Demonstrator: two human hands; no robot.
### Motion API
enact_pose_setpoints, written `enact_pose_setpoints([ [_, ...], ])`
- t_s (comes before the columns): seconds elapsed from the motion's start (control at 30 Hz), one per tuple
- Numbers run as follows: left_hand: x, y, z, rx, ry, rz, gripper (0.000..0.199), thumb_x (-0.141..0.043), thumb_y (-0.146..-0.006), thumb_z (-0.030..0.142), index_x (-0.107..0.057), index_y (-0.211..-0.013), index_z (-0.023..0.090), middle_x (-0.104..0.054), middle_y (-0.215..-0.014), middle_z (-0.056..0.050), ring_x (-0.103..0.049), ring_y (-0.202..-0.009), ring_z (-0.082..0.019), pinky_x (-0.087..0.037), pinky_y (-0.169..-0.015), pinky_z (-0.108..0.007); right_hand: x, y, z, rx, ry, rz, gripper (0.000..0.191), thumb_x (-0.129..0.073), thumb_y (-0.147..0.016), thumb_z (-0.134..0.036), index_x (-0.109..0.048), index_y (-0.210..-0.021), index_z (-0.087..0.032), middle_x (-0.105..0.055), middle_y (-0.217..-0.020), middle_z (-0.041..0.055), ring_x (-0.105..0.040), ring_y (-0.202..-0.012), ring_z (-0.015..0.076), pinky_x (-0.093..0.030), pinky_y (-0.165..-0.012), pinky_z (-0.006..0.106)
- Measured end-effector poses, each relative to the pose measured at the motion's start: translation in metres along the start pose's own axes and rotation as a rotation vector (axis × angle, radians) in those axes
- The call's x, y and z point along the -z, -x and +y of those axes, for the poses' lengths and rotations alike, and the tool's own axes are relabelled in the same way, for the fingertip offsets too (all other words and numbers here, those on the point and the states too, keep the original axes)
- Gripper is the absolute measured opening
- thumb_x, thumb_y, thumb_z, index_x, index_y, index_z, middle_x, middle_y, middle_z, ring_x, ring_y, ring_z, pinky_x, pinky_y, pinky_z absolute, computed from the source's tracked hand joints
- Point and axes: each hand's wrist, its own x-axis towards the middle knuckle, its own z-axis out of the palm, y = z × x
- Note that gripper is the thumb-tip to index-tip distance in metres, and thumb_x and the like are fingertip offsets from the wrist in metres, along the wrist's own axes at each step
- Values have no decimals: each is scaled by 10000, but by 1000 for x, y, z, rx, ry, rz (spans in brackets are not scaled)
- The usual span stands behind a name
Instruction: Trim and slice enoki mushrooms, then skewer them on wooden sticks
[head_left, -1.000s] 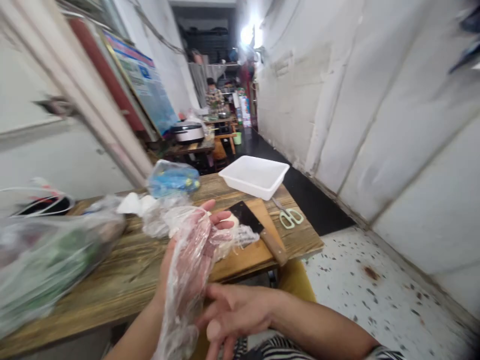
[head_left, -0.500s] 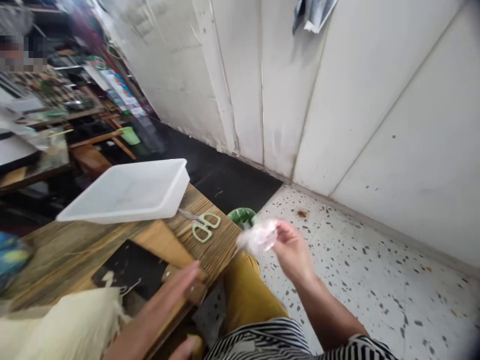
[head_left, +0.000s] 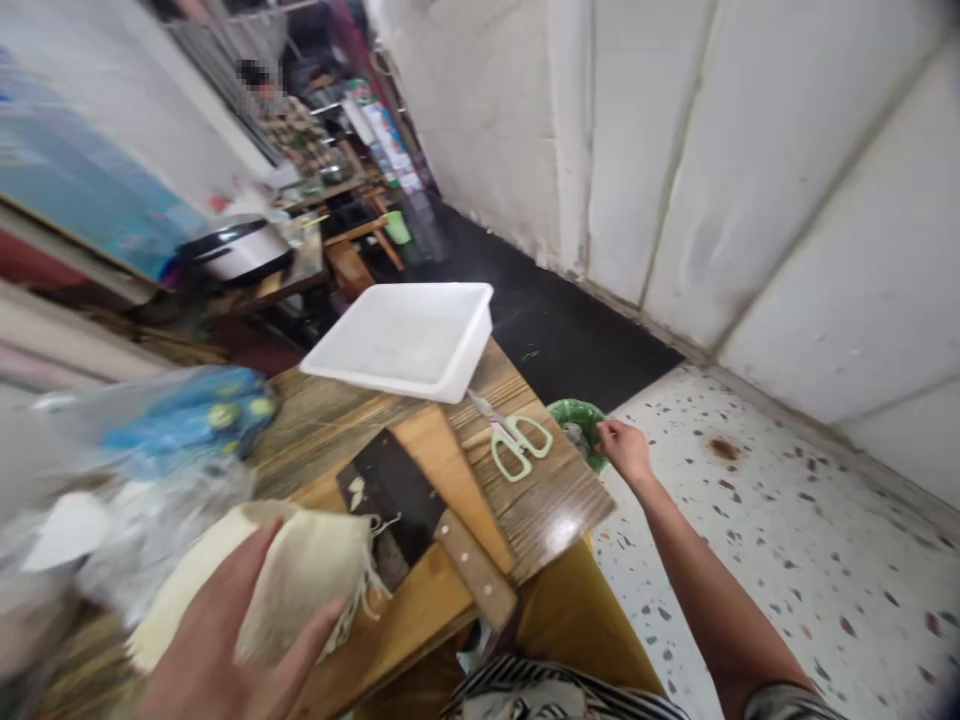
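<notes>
looking over the wooden table (head_left: 555, 500), what did you have laid out?

you had a white plastic tray (head_left: 397, 340), a wooden chopping board (head_left: 409, 590) under a cleaver (head_left: 386, 490), and green-handled scissors (head_left: 517, 440) just beside the tray.

and your hands?

well apart. your left hand (head_left: 214, 650) gripped a pale frayed cloth (head_left: 300, 590) above the board's near end, while your right hand (head_left: 626, 450) hung by a green-rimmed bin (head_left: 574, 415), though i couldn't tell if it held anything.

which step was that?

it seemed you were handling the cloth, and the next move looked to call for both hands on it.
</notes>
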Motion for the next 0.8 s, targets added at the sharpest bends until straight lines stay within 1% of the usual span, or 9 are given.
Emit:
enact_pose_setpoints([
  [0.07,8,-9,14,85,-61,62,999,-635,-604,701,-226,-1491,488,-338,-1562,70,-381,-1365,-423,-270,-1167,-585,9,15,-25,138,-64,167,307,-471,-924,-303,-699,-981,-105,-719,-826,104,-670,-751,196,-497,-756,297],
  [0.13,17,-16,9,204,-104,56,1048,-591,-634,733,-206,-1531,353,-349,-1563,-34,-393,-1367,-404,-301,-1150,-562,18,46,-58,400,-165,307,295,-476,-935,-348,-702,-961,-159,-715,-930,100,-664,-792,196,-513,-777,313],
  [0.17,24,-19,1,265,-128,62,1045,-548,-662,747,-226,-1535,274,-361,-1554,-85,-399,-1366,-396,-308,-1146,-544,21,65,-74,522,-190,299,277,-477,-941,-336,-702,-958,-176,-711,-942,94,-657,-782,188,-520,-755,308],
  [0.23,38,-26,-20,349,-174,73,1046,-474,-701,765,-286,-1512,131,-373,-1534,-166,-393,-1371,-394,-290,-1152,-522,18,103,-100,727,-161,56,248,-501,-942,-323,-693,-1014,-185,-709,-934,86,-653,-744,175,-534,-692,290],
  [0.3,49,-35,-44,374,-167,26,1046,-463,-713,760,-335,-1478,59,-370,-1527,-200,-369,-1383,-397,-285,-1148,-514,7,131,-113,817,-65,-150,298,-521,-936,-355,-663,-1128,-176,-701,-1008,103,-665,-799,195,-553,-716,314],
  [0.4,56,-52,-79,339,28,-230,1004,-522,-731,722,-338,-1481,80,-367,-1533,-181,-364,-1397,-356,-341,-1118,-461,-18,148,-114,854,63,-237,425,-544,-915,-411,-601,-1252,-158,-677,-1121,132,-657,-967,260,-560,-821,394],
  [0.53,47,-77,-108,231,200,-432,1024,-636,-648,710,-397,-1462,138,-368,-1533,-161,-391,-1386,-337,-305,-1141,-422,-40,147,-104,878,157,-146,428,-543,-906,-437,-608,-1250,-191,-669,-1152,130,-628,-1047,300,-535,-889,461],
  [0.67,38,-101,-108,132,111,-519,1005,-671,-606,713,-461,-1421,164,-437,-1498,-151,-423,-1361,-342,-296,-1137,-416,-46,144,-101,915,200,-93,394,-556,-887,-435,-643,-1189,-198,-669,-1128,128,-638,-1027,297,-541,-889,460],
  [0.8,34,-116,-95,50,32,-666,802,-678,-586,720,-645,-1180,182,-651,-1267,-126,-571,-1182,-344,-413,-1004,-392,-47,137,-99,926,215,-136,373,-537,-898,-412,-634,-1182,-189,-648,-1144,123,-648,-1024,257,-563,-872,398],
])
